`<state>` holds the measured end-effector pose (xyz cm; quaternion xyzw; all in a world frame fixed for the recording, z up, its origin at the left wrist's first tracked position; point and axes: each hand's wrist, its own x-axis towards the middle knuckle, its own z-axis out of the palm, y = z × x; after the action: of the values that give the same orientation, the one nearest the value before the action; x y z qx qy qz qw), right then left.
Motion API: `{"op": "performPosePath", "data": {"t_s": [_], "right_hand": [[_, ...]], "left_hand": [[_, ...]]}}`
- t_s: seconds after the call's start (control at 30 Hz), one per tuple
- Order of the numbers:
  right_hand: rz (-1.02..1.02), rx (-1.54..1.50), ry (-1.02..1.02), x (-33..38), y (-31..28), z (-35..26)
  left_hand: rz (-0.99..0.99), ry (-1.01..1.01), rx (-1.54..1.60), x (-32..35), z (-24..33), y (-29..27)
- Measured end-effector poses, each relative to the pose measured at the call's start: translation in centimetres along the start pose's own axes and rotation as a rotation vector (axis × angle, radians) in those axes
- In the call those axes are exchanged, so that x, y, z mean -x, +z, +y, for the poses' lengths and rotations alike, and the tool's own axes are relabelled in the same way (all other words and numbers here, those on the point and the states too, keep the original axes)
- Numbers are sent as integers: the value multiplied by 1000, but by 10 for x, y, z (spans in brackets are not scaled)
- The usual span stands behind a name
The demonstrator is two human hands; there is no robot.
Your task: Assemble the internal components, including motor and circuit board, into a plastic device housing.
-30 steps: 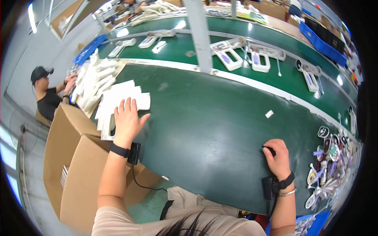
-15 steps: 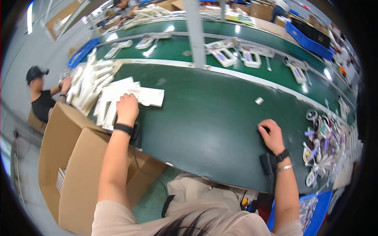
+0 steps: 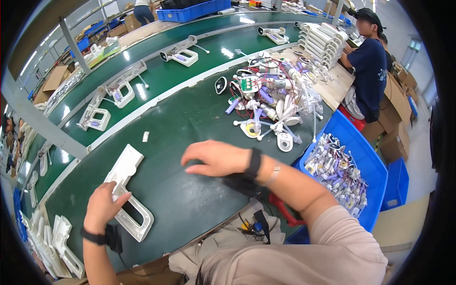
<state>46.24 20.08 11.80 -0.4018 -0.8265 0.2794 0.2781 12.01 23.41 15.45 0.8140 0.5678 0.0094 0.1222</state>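
Lying under the left hand (image 3: pixel 102 209), whose grip is pressed down on it, is a white plastic housing (image 3: pixel 127 194) on the green bench (image 3: pixel 190 190). Right of it, the right hand (image 3: pixel 213 158) hovers, fingers spread, holding nothing. Beyond sits a pile of wired parts (image 3: pixel 268 97).

White housing (image 3: pixel 127 192) partly hidden under left hand (image 3: pixel 102 209)

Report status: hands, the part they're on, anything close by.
Left hand gripping white plastic housing flat on green belt. Right hand empty, hovering over belt. Pile of wired parts beyond, clear of both.
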Motion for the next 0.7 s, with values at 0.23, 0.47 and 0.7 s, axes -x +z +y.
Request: {"op": "performPosePath", "data": {"t_s": [0.23, 0.47, 0.7], "right_hand": [[256, 610, 207, 39, -190, 19], [-62, 701, 805, 18, -277, 108], [227, 1024, 369, 33, -214, 91]], "left_hand": [[72, 165, 43, 28, -43, 45], [29, 264, 92, 7, -35, 37], [241, 247, 60, 28, -36, 52]]}}
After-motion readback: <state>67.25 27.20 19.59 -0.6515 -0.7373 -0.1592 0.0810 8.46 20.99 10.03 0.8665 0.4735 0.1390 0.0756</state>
